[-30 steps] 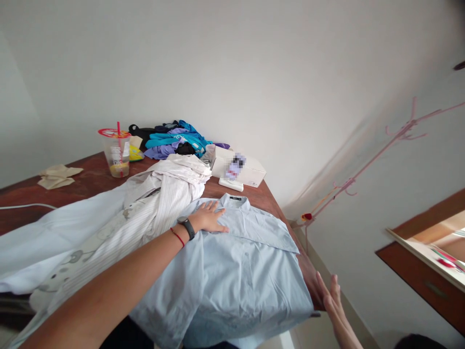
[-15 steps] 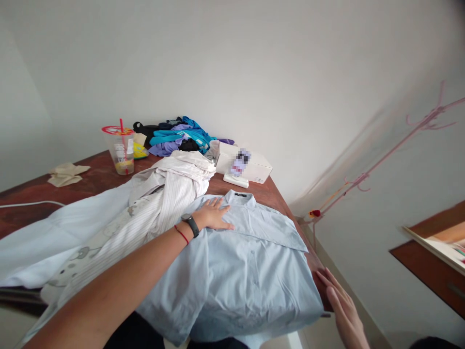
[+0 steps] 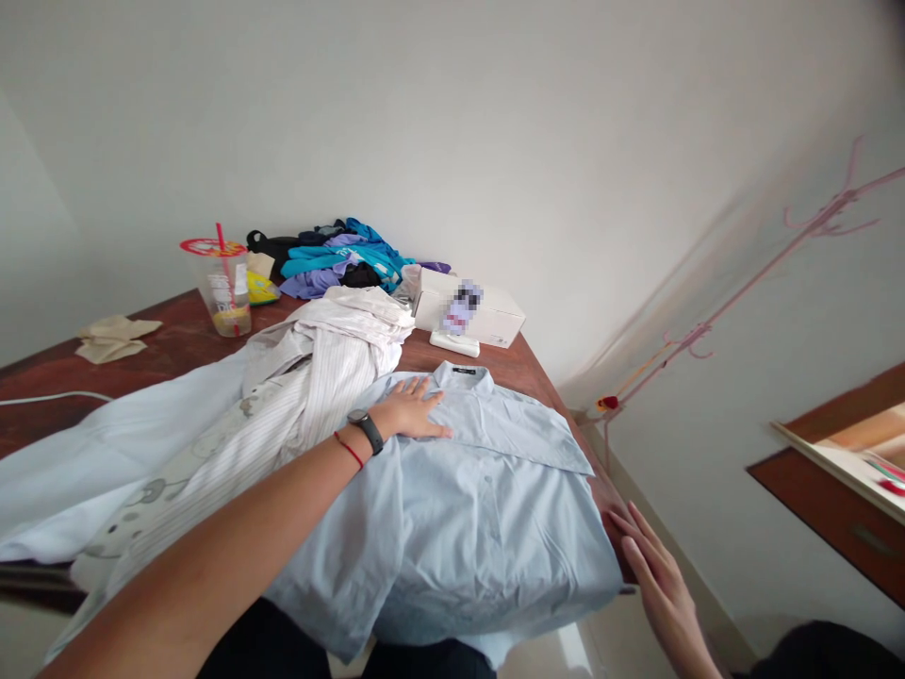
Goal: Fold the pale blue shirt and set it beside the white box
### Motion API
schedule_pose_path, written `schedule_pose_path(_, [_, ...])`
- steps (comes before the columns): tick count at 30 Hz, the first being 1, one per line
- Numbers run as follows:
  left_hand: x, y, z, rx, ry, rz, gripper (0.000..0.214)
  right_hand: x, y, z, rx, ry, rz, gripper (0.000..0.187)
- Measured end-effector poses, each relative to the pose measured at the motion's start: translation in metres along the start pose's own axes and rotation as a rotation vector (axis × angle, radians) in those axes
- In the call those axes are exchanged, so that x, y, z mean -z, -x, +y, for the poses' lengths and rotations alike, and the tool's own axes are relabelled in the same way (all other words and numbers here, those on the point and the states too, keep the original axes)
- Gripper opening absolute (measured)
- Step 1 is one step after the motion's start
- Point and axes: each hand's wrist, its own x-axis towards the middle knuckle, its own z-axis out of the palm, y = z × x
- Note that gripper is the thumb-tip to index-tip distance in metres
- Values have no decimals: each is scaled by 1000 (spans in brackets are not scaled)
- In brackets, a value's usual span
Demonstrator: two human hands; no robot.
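Note:
A light blue shirt [image 3: 467, 509] lies spread face up on the brown table [image 3: 176, 339], its collar toward the wall and its hem hanging over the near edge. My left hand [image 3: 410, 415] rests flat on the shirt just below the collar, fingers stretched out; a dark band and a red string circle the wrist. My right hand [image 3: 654, 571] is open with fingers straight, pressed against the shirt's right side at the table's right edge.
A striped white shirt [image 3: 311, 377] and a pale blue garment [image 3: 91, 453] lie heaped to the left. Behind stand a plastic cup with a red straw [image 3: 221, 288], a pile of blue and purple clothes [image 3: 339, 264], a white box [image 3: 470, 311] and a beige cloth [image 3: 113, 337].
My right hand has slid a little up along the shirt's right side. The left hand stays flat below the collar. The view has shifted slightly.

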Motion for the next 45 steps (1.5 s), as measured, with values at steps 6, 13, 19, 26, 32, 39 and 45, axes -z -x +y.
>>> schedule_pose_path(6, [1, 2, 1, -4, -4, -2, 112, -1, 3, -8, 43, 58, 20, 61])
schedule_pose_path(13, [0, -1, -1, -7, -20, -12, 111, 1, 3, -14, -80, 73, 3, 62])
schedule_pose_path(19, [-1, -1, -1, 1, -20, -4, 113, 0, 8, -13, -20, 84, 21, 65])
schedule_pose_path(26, [-1, -1, -1, 1, 7, -2, 113, 1, 4, -8, -33, 30, 12, 67])
schedule_pose_path(32, [2, 1, 2, 3, -18, -17, 113, 9, 4, -9, -141, -250, -54, 62])
schedule_pose_path(39, [-3, -3, -3, -1, -24, 9, 113, 13, -24, -2, -72, -25, -20, 68])
schedule_pose_path(45, [-1, -1, -2, 6, -59, -2, 112, -19, -102, -90, 251, 61, -156, 62])
